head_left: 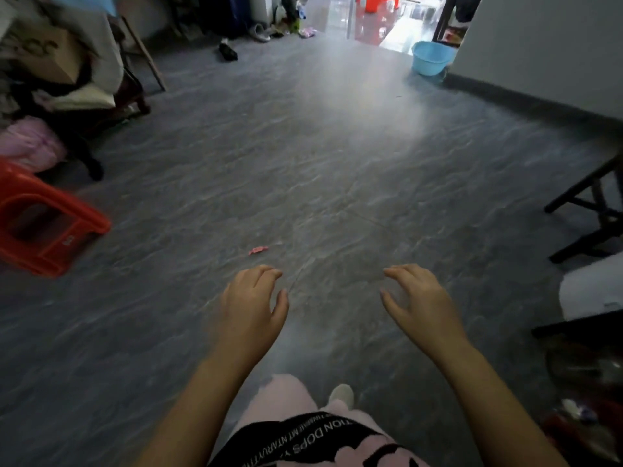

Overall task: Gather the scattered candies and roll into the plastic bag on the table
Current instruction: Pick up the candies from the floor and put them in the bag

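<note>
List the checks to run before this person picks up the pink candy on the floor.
1. Pink candy in sight, lying alone on the floor: ok.
2. Left hand empty, fingers loose: ok.
3. Right hand empty, fingers loose: ok.
4. Floor between hands and candy free of obstacles: ok.
5. Plastic bag located: not ok, none plainly in view.
6. Other candies or the roll located: cannot tell.

This is a lived-in room of a home. The grey marbled floor [337, 163] carries a red stool [50, 227] at its left edge, with a cardboard box [47, 53] and heaped clothes [77, 96] behind it. Shoes [228, 52] lie along the far edge. A blue basin [431, 59] stands against the wall [539, 45] on the right, and dark table legs [590, 210] stand at the right edge.
</note>
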`<action>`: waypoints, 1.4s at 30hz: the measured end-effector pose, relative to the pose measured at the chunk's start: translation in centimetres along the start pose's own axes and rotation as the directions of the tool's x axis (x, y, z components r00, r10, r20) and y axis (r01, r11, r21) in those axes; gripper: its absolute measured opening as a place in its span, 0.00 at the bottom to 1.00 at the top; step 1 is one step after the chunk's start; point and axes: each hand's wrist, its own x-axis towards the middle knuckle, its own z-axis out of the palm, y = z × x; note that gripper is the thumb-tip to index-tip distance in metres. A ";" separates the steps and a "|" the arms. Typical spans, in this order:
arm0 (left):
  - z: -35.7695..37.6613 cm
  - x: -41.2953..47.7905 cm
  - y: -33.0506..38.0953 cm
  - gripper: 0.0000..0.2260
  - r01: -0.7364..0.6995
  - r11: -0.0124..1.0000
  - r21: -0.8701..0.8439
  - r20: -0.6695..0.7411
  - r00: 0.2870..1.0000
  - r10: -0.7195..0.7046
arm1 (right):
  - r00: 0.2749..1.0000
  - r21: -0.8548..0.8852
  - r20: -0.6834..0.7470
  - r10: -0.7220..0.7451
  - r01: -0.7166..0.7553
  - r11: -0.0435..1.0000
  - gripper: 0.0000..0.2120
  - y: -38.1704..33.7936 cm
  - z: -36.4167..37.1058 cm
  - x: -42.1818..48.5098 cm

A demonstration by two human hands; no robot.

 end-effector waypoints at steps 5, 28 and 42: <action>1.9 6.4 -0.8 0.17 0.100 0.994 0.052 0.004 0.995 -0.100 | 0.998 0.033 0.021 -0.059 0.059 0.998 0.14 1.9 0.1 8.5; 4.7 32.9 -11.5 0.17 0.616 0.787 -0.042 -0.347 0.729 -0.590 | 0.648 0.133 0.411 -0.641 0.653 0.746 0.15 -7.6 8.7 49.7; 11.9 29.2 -4.6 0.15 0.950 0.203 -0.236 -0.533 0.048 -0.845 | -0.043 0.495 0.561 -0.827 0.818 0.293 0.16 -11.3 17.4 54.0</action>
